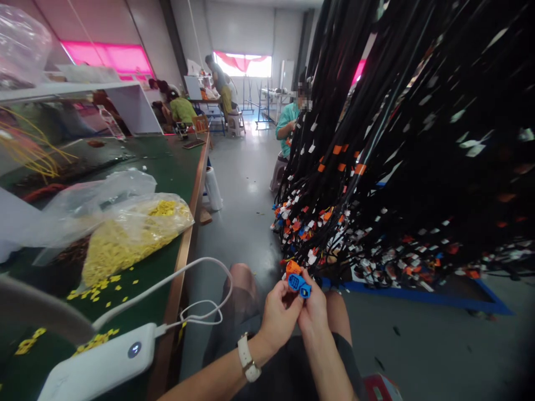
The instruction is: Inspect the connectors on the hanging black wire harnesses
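Both of my hands meet above my knees and pinch small plastic connectors. My left hand (pixel 279 313), with a white watch on its wrist, closes on an orange connector (pixel 293 268) and the blue connector (pixel 298 284). My right hand (pixel 314 309) grips the blue connector from the right side. The connectors sit at the end of black cables from a large hanging bundle of wire harnesses (pixel 401 145) with several orange, white and blue plugs.
A green workbench (pixel 175 167) runs along my left with a clear bag of yellow parts (pixel 129 234), loose yellow pieces, and a white power bank (pixel 98 365) with its cable. People sit working further back. A blue frame (pixel 422 295) lies under the harnesses.
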Motion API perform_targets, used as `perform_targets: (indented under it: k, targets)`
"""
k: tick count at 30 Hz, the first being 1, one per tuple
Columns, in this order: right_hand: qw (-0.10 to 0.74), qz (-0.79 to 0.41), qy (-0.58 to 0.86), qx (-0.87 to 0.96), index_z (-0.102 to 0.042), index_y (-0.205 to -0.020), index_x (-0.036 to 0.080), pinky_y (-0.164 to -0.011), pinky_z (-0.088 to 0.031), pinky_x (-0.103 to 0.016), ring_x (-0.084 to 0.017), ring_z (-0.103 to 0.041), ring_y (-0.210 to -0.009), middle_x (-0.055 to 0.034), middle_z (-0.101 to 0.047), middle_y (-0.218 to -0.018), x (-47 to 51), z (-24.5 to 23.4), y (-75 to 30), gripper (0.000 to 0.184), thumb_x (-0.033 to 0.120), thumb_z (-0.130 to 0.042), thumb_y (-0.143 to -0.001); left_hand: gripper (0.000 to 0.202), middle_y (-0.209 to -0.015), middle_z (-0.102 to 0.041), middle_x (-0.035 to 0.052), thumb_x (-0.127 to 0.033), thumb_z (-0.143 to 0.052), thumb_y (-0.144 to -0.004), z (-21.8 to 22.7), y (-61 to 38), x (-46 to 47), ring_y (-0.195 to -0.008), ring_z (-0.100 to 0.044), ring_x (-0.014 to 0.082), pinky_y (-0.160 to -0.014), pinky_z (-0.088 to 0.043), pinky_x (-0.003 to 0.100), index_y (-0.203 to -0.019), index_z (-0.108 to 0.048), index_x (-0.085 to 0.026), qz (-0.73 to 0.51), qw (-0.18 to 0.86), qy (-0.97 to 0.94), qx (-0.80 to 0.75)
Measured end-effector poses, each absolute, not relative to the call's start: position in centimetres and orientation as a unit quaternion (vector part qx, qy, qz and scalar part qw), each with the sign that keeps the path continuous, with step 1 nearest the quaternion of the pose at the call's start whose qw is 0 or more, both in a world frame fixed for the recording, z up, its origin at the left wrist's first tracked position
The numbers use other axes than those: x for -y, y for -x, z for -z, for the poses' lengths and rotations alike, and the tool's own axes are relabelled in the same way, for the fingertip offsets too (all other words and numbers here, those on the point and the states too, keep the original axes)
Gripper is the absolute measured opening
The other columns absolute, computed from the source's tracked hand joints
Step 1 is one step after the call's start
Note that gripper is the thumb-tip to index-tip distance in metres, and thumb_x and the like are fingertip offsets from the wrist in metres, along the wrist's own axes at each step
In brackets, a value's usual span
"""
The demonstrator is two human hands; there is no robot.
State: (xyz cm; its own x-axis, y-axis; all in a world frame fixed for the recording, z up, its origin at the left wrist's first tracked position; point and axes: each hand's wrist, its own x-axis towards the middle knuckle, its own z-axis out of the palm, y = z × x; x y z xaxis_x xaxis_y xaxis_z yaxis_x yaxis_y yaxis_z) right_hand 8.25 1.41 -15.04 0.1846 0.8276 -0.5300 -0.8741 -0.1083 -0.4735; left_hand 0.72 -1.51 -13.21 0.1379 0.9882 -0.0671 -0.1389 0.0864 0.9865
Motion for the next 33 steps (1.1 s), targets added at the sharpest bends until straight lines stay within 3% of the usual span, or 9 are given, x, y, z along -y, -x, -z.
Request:
perform_targets:
  k: [7,16,22,27,33]
  targets:
    - [0.66,-0.646,0.379,-0.054,-0.064,-0.069,0.017,-0.055,-0.051,-0.024,-0.013,-0.062,-0.055,0.0014,-0.067,-0.062,-1.8,15.0,-8.7,0.004,0.02,-0.066,-0.071,0.013,-0.082,-0.063,0.0041,-0.021,-0.062,-0.073,13.4,-0.4,1.1,-0.079,-0.056,0.0155,-0.076,-0.044,0.025,-0.083,-0.058,-0.013,-0.48,0.622,-0.452,-0.422]
    - [0.639,-0.668,0.377,-0.058,-0.065,-0.078,0.016,-0.039,-0.04,-0.021,-0.01,-0.055,-0.042,0.0044,-0.064,-0.054,-3.2,14.5,-8.4,0.011,0.024,-0.067,-0.071,0.029,-0.068,-0.056,0.0013,-0.039,-0.055,-0.079,13.9,0.4,-0.3,-0.064,-0.047,0.0109,-0.06,-0.039,0.021,-0.082,-0.061,-0.011,-0.472,0.657,-0.406,-0.425]
    - [0.647,-0.667,0.363,-0.063,-0.064,-0.073,0.017,-0.047,-0.045,-0.021,-0.011,-0.06,-0.051,0.0033,-0.065,-0.058,-3.5,14.7,-7.6,0.01,0.022,-0.07,-0.067,0.032,-0.065,-0.051,-0.0007,-0.043,-0.055,-0.078,13.9,0.8,-1.0,-0.06,-0.044,0.0093,-0.055,-0.035,0.019,-0.074,-0.057,-0.012,-0.468,0.661,-0.394,-0.434]
    - [0.62,-0.68,0.391,0.003,-0.066,-0.079,0.014,-0.052,-0.048,-0.022,-0.013,-0.062,-0.058,-0.0014,-0.069,-0.07,-3.0,14.7,-8.6,0.018,0.023,-0.073,-0.066,0.029,-0.067,-0.059,0.0016,-0.04,-0.059,-0.076,13.3,1.3,-1.2,-0.063,-0.048,0.011,-0.058,-0.036,0.02,-0.077,-0.062,-0.011,-0.446,0.64,-0.42,-0.463]
    - [0.576,-0.734,0.358,-0.039,-0.066,-0.08,0.015,-0.054,-0.049,-0.024,-0.013,-0.063,-0.058,-0.0018,-0.07,-0.071,-2.3,14.9,-10.8,0.008,0.019,-0.067,-0.073,0.028,-0.071,-0.064,0.0037,-0.038,-0.056,-0.078,12.9,1.5,-1.2,-0.065,-0.051,0.0122,-0.06,-0.038,0.021,-0.077,-0.066,-0.012,-0.42,0.621,-0.474,-0.462]
